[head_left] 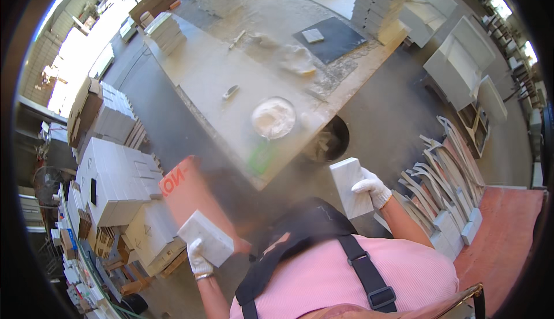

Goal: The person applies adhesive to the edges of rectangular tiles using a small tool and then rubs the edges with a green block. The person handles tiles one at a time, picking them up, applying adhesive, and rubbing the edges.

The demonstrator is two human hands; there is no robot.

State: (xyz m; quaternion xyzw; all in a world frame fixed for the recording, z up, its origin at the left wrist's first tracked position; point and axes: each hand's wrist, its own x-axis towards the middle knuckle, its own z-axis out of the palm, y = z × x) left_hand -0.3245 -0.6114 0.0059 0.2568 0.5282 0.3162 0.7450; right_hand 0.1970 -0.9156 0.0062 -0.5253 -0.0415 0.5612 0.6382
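white-gloved, the left hand grasps a pale slab at the lower left of centre, thumb side pressed on its upper face, the fingers beneath hidden; right of centre, the right hand grips a second slab by its right edge, thumb across the face, the slab tilted; the two slabs are well apart, both nearer the bottom of the frame than the worktable; on that table, at upper centre, stand a round dish of white powder and, farther up, a dark board bearing a small white tile; an orange-red panel lies just beyond the left slab; curved pale strips lean at right.
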